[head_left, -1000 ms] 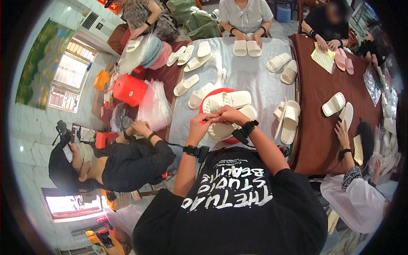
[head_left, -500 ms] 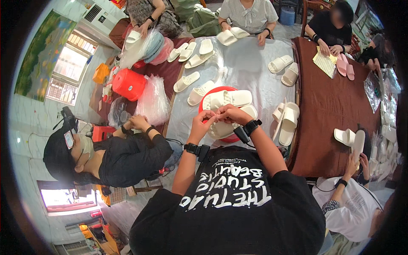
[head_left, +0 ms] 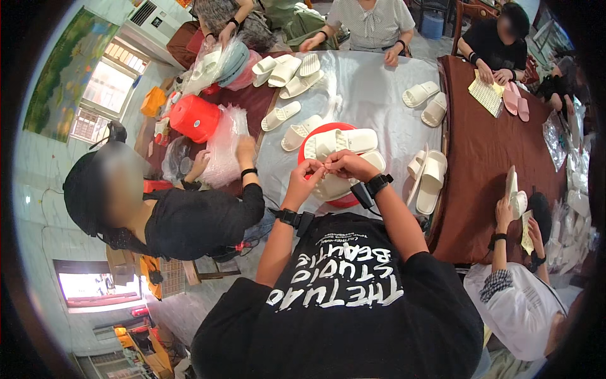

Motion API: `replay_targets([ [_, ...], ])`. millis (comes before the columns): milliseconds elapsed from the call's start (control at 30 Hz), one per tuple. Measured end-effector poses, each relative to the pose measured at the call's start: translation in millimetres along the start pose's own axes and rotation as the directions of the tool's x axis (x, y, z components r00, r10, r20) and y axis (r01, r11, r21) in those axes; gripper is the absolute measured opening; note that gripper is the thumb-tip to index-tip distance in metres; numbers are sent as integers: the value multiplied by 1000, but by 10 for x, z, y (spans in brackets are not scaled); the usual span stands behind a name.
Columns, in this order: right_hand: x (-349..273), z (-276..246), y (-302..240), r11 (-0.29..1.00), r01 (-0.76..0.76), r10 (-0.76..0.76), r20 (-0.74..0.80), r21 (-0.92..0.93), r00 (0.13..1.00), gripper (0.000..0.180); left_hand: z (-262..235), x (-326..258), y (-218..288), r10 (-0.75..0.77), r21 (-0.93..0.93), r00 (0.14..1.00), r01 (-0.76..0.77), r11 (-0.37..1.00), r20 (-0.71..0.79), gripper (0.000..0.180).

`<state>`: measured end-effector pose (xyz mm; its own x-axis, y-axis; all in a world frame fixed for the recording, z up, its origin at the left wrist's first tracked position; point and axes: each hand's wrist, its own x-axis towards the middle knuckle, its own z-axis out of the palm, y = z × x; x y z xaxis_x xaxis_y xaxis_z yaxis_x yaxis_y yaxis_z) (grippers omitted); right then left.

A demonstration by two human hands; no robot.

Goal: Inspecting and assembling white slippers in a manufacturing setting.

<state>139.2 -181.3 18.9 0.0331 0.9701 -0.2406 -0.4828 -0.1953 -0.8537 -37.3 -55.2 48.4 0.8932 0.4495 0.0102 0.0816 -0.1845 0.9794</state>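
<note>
Over the last second the wearer's own work has barely moved, while the people around it have shifted: the co-worker at the left (head_left: 202,215), whose hands were together, now has them parted, one on the clear plastic bags (head_left: 222,151); the person across the table (head_left: 372,28) no longer holds the slippers that were in hand; and the person in white at the right (head_left: 514,306) has a pale slipper (head_left: 510,181) lifted off the brown cloth (head_left: 476,183). For the wearer's share of the work, this suggests no visible advance: the pair of white slippers (head_left: 361,141) still lies on the red round stand (head_left: 315,131) in front of the body, one above the other as seen from overhead, straps toward the left, partly covered by the hands. The left hand (head_left: 307,179) and the right hand (head_left: 351,165) meet above that pair, thumbs and forefingers drawn into a closed pinch so that the fingertips come together, with no clear gap between them. Neither hand is wrapped around a slipper. The fingertips are too small in this view to tell whether they pinch something fine, or whether the lower fingers brush the slippers underneath.
</note>
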Motion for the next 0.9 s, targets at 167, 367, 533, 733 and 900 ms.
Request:
replay_targets([
  [167,-8,45,-2,1000,20,-19,-52,4,998,10,-11,-88,10,45,72,999,-44,996,-15,8],
  [367,6,75,6,1000,18,-19,-108,-10,994,9,-40,-99,-85,14,174,1000,-11,985,-15,11],
  [533,-19,114,-1,1000,24,-23,-157,6,987,11,-29,-72,-225,23,102,999,-19,995,-45,12],
  [733,-78,148,-34,988,124,-104,-204,88,973,14,-23,-107,-346,13,94,995,-3,996,-97,13],
  [900,-124,168,-29,983,177,-154,-298,54,942,19,8,-139,-446,22,22,991,-19,1000,-133,15],
])
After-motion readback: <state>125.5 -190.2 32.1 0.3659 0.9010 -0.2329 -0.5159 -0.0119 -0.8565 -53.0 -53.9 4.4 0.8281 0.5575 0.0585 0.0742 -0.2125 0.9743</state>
